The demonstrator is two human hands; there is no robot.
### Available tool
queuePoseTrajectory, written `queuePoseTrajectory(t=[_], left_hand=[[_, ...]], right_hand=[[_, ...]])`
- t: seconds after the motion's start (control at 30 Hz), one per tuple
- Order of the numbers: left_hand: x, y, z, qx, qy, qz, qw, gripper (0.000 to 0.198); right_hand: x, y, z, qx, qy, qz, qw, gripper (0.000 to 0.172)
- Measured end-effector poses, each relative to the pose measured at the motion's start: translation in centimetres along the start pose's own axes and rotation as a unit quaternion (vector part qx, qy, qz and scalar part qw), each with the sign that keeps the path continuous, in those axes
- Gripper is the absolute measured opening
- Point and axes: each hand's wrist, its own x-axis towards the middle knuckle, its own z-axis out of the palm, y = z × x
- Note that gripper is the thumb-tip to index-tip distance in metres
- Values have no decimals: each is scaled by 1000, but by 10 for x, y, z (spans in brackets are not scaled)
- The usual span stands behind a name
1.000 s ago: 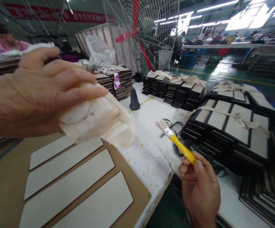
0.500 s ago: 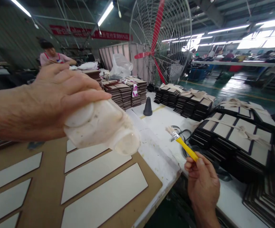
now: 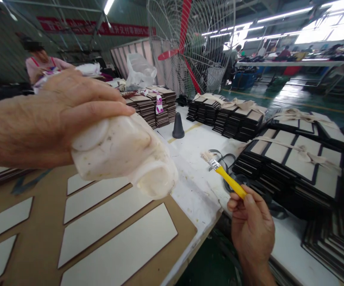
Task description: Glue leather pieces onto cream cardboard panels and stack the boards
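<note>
My left hand (image 3: 55,119) is wrapped round a dirty white plastic glue bottle (image 3: 124,155), held on its side with its open mouth pointing right and down over the work surface. Below it lies a brown board (image 3: 41,246) with several white rectangular strips (image 3: 115,254) laid on it. My right hand (image 3: 250,226) pinches the yellow handle of a small brush (image 3: 223,176), bristles pointing up and left over the white table (image 3: 198,147).
Stacks of black-edged board panels (image 3: 291,167) tied with ribbon cover the right side, more stacks (image 3: 154,105) behind. A black cone (image 3: 178,126) stands on the table. A large fan (image 3: 189,43) is at the back. A person in pink (image 3: 42,61) works far left.
The view shifted slightly; the bottle stays tilted in my left hand and has sunk a little toward the board. My right hand holds the brush in nearly the same place.
</note>
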Motion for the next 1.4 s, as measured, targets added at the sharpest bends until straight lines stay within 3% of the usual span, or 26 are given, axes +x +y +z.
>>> queuePoseTrajectory(t=[0.1, 0.23, 0.33, 0.43, 0.67, 0.77, 0.9, 1.0, 1.07, 1.1, 1.17, 1.3, 1.4], left_hand=[[14, 0, 13, -22, 22, 50, 998, 63], [30, -2, 29, -23, -17, 79, 996, 59], [45, -4, 42, -31, -36, 96, 994, 63], [63, -2, 53, -63, -35, 130, 989, 59], [92, 5, 68, -135, -49, 182, 973, 64], [95, 6, 75, -156, -75, 179, 969, 69], [96, 6, 88, -197, -87, 162, 963, 75], [95, 9, 92, -208, -100, 149, 962, 79], [94, 11, 91, -211, -104, 142, 961, 81], [94, 13, 90, -213, -105, 140, 961, 82], [93, 16, 88, -216, -106, 141, 960, 82], [93, 21, 86, -221, -101, 149, 958, 83], [94, 23, 85, -222, -95, 147, 959, 83]], right_hand=[[2, 0, 1, 10, 0, 3, 1000, 24], [2, -11, -2, 21, 2, 6, 1000, 21], [-2, -30, -11, 19, 2, -49, 999, 16], [-10, -51, -17, -33, -39, -130, 990, 13], [-30, -73, 1, -194, -100, -185, 958, 15], [-28, -77, 9, -309, -157, -237, 907, 16], [-21, -80, 21, -429, -263, -364, 784, 21], [-19, -69, 34, -453, -322, -440, 705, 29], [-20, -56, 42, -450, -355, -461, 678, 32], [-21, -49, 45, -446, -368, -459, 675, 31], [-22, -36, 51, -441, -369, -429, 697, 28], [-23, -27, 59, -395, -339, -304, 798, 22], [-22, -29, 62, -349, -319, -204, 857, 20]])
